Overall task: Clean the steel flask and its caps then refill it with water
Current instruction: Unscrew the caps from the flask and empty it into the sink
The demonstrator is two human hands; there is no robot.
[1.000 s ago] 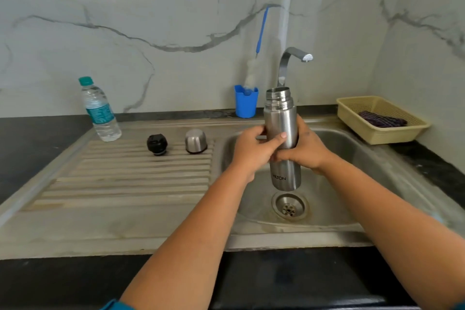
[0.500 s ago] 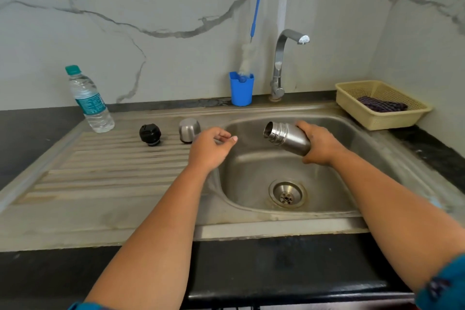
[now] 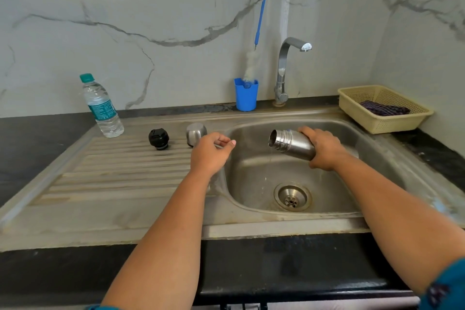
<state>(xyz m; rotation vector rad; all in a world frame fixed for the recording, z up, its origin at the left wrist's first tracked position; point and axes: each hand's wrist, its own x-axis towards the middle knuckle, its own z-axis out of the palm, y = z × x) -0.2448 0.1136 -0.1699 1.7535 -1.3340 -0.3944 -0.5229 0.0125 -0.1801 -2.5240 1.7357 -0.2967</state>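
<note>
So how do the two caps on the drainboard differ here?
The black cap is dark and knobbly, with a narrower threaded end at the bottom; the steel cap is a smooth, shiny dome. The black cap stands clear of both hands, while the steel cap is partly hidden behind the left hand, nearer the sink. Both sit off the flask on the drainboard.

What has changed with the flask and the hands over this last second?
The left hand let go of the steel flask; the right hand tipped it from upright onto its side, mouth leftward, over the sink. The black cap, steel cap and water bottle stayed put.
</note>
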